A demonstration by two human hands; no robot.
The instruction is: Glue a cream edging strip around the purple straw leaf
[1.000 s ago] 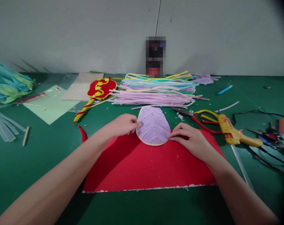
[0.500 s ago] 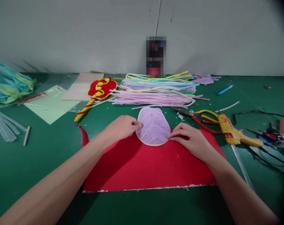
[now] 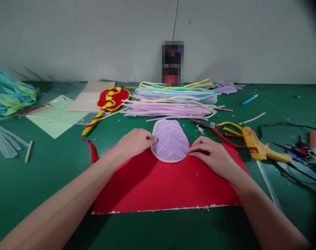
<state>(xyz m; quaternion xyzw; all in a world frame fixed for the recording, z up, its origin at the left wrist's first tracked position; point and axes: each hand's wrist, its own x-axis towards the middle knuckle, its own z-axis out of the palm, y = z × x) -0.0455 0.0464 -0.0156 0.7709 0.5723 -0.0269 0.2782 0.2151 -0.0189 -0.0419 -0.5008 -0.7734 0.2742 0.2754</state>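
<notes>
Head view: between the two hands sits the lilac panel [image 3: 170,139], left hand [image 3: 137,141] and right hand [image 3: 211,151] pinching opposite edges. Strips [image 3: 177,133] already cover its face; the pale rim [image 3: 169,161] shows bare below.

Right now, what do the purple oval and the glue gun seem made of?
Purple oval: probably soft fibre strips, matte, from the ridged chevron rows; its smooth pale rim could be wood or plastic.
Glue gun: likely smooth yellow plastic, judging by its moulded body.
</notes>
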